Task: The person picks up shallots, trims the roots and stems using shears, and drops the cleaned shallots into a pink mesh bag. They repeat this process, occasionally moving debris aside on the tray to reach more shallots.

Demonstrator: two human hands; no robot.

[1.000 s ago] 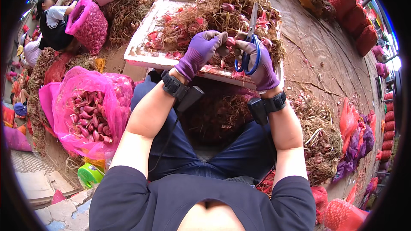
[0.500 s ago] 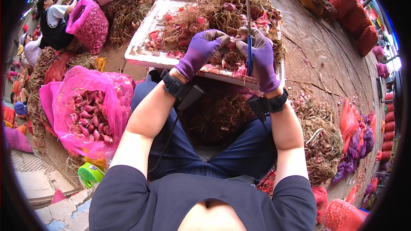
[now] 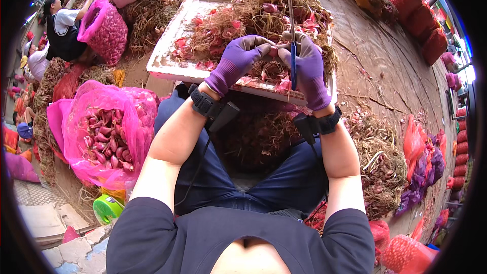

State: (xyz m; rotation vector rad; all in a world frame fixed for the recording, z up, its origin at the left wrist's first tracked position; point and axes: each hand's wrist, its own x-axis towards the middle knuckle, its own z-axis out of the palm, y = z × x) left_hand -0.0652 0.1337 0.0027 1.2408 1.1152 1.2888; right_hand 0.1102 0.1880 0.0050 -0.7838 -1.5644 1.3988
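Observation:
Both my hands wear purple gloves with greyish fingertips, above a white foam tray [image 3: 163,61]. My left hand [image 3: 242,60] has thumb and fingers pinched together on a small pink shallot [image 3: 274,51]. My right hand [image 3: 307,66] is closed around a cutting tool [image 3: 293,68] with a blue handle and a long, narrow, dark blade pointing away from me. Seen edge-on, it does not show whether it is a knife or scissors. Its fingertips come close to the same shallot. Dried shallot stalks and roots [image 3: 274,5], with loose pink skins, heap up in the tray.
At my left stands a pink mesh bag [image 3: 76,144] of shallots, with a green round container [image 3: 106,208] below it. Dry bunched shallots [image 3: 378,167] lie at my right. A person [image 3: 63,28] works beside another filled pink bag [image 3: 107,35]. Red sacks [image 3: 411,7] line the far right.
My hands have shifted very slightly, and the blade has moved a little left. The person at far left has raised an arm higher above the pink bag.

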